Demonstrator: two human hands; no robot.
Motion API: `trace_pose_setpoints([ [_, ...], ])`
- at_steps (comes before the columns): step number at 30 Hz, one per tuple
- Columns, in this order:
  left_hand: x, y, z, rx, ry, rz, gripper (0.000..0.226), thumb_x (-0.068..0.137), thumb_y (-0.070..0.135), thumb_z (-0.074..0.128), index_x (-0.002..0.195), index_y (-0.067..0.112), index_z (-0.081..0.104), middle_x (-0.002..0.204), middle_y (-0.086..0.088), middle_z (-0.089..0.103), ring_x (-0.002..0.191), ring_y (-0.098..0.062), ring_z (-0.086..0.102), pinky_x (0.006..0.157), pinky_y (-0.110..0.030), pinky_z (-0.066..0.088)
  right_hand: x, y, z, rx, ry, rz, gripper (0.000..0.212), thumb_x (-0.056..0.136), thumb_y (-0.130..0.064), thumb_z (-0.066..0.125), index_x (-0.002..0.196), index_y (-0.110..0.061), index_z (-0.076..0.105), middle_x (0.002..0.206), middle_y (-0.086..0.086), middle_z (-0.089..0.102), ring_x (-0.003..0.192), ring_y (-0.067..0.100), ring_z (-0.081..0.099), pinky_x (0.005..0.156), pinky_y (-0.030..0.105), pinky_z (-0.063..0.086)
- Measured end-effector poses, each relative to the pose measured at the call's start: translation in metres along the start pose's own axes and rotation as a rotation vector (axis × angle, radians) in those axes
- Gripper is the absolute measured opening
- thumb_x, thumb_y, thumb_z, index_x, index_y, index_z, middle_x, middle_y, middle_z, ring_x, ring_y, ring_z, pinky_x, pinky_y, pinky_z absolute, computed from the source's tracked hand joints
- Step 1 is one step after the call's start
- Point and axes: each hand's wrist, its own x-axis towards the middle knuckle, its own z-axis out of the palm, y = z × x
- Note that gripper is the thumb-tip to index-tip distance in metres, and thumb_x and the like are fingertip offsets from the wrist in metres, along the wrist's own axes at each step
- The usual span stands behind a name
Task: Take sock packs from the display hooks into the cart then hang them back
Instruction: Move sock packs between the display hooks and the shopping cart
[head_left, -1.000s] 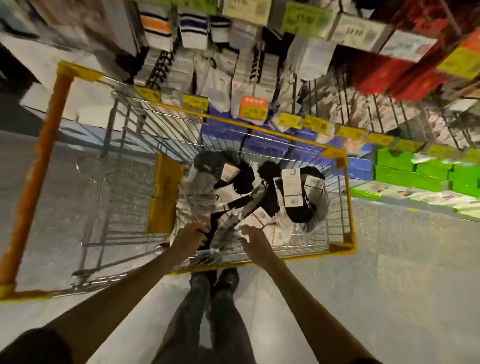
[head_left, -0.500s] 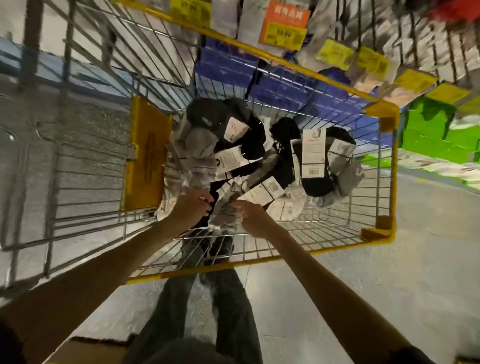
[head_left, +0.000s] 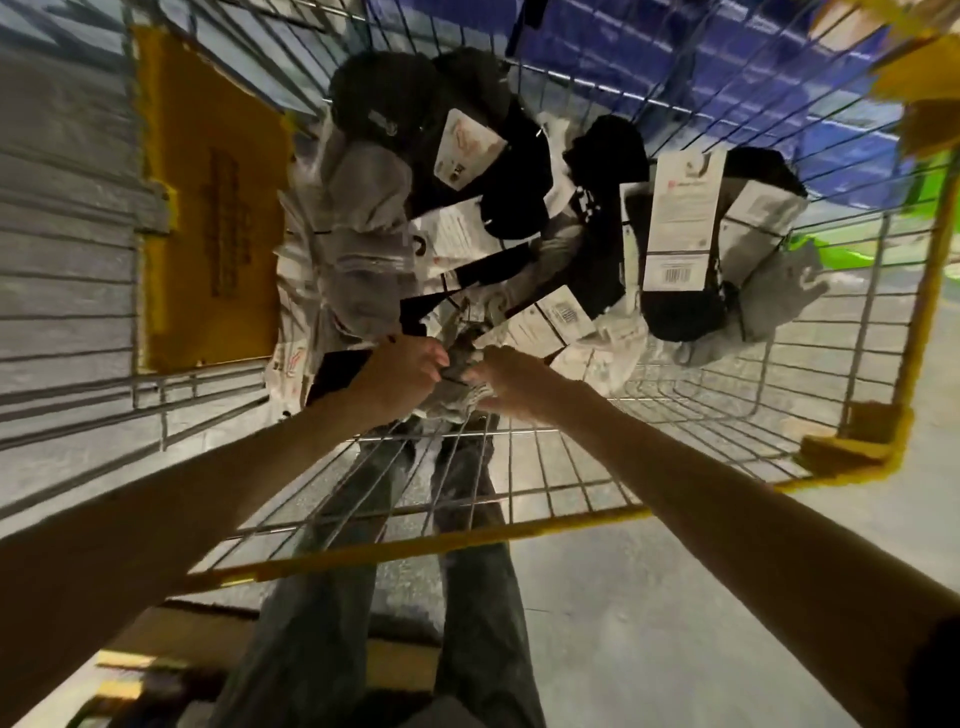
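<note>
Left hand (head_left: 400, 374) and right hand (head_left: 511, 382) both pinching a grey sock pack (head_left: 460, 387), black and grey carded sock packs (head_left: 519, 218) heaped in the yellow-rimmed wire cart (head_left: 919, 291)

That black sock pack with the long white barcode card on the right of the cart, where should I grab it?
Probably pinch the black sock pack across the long edges of its white card, coming down from above: it lies card up on top of the pile, nothing covering it. Your right hand, now on the grey pack, is nearer.
</note>
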Motion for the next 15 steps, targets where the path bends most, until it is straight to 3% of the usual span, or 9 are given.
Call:
trace_pose_setpoints([
  [4, 0.006, 0.003, -0.007, -0.116, -0.010, -0.054, 0.025, 0.080, -0.016, 0.063, 0.097, 0.002, 0.065, 0.088, -0.021, 0.067, 0.079, -0.029, 0.064, 0.074, -0.037, 0.053, 0.020, -0.009, 0.011, -0.136, 0.019, -0.204, 0.049, 0.084, -0.029, 0.073, 0.129, -0.024, 0.057, 0.138, 0.001, 0.052, 0.128, 0.023, 0.045, 0.103, 0.038, 0.043],
  [7, 0.011, 0.004, -0.013, -0.240, 0.007, -0.147, 0.029, 0.084, -0.015, 0.055, 0.091, 0.012, 0.060, 0.098, -0.031, 0.065, 0.085, -0.042, 0.066, 0.084, -0.056, 0.055, 0.029, -0.013, 0.017, -0.216, 0.008, -0.188, 0.050, 0.091, -0.026, 0.063, 0.138, -0.020, 0.049, 0.139, 0.009, 0.046, 0.124, 0.025, 0.041, 0.099, 0.034, 0.041],
  [9, 0.010, 0.006, -0.016, -0.234, 0.019, -0.147, 0.028, 0.085, -0.013, 0.054, 0.091, 0.013, 0.061, 0.098, -0.027, 0.066, 0.090, -0.040, 0.067, 0.086, -0.053, 0.054, 0.036, -0.010, 0.019, -0.093, -0.023, -0.162, 0.037, 0.096, -0.016, 0.052, 0.132, -0.006, 0.053, 0.133, 0.020, 0.051, 0.106, 0.025, 0.046, 0.092, 0.032, 0.045],
  [11, 0.007, 0.008, -0.016, -0.205, 0.023, -0.135, 0.024, 0.085, -0.008, 0.058, 0.088, 0.015, 0.061, 0.094, -0.017, 0.066, 0.094, -0.038, 0.067, 0.086, -0.047, 0.055, 0.040, -0.003, 0.019, -0.070, 0.001, -0.152, 0.035, 0.097, -0.013, 0.047, 0.127, 0.002, 0.057, 0.129, 0.025, 0.054, 0.099, 0.029, 0.054, 0.093, 0.041, 0.048],
  [14, 0.001, 0.007, -0.019, -0.260, 0.031, -0.147, 0.014, 0.075, 0.013, 0.065, 0.088, 0.020, 0.065, 0.103, -0.020, 0.068, 0.103, -0.041, 0.065, 0.096, -0.055, 0.051, 0.031, -0.003, 0.010, 0.065, 0.005, -0.132, 0.040, 0.093, -0.013, 0.051, 0.130, 0.002, 0.053, 0.137, 0.026, 0.049, 0.080, 0.012, 0.058, 0.068, 0.019, 0.045],
  [15, -0.001, 0.006, -0.020, -0.301, 0.040, -0.150, 0.017, 0.072, 0.014, 0.064, 0.087, 0.022, 0.067, 0.105, -0.023, 0.068, 0.104, -0.043, 0.064, 0.097, -0.058, 0.050, 0.026, -0.005, 0.008, 0.075, -0.005, -0.125, 0.041, 0.095, -0.013, 0.051, 0.133, 0.001, 0.051, 0.139, 0.025, 0.048, 0.086, 0.016, 0.059, 0.065, 0.016, 0.042],
])
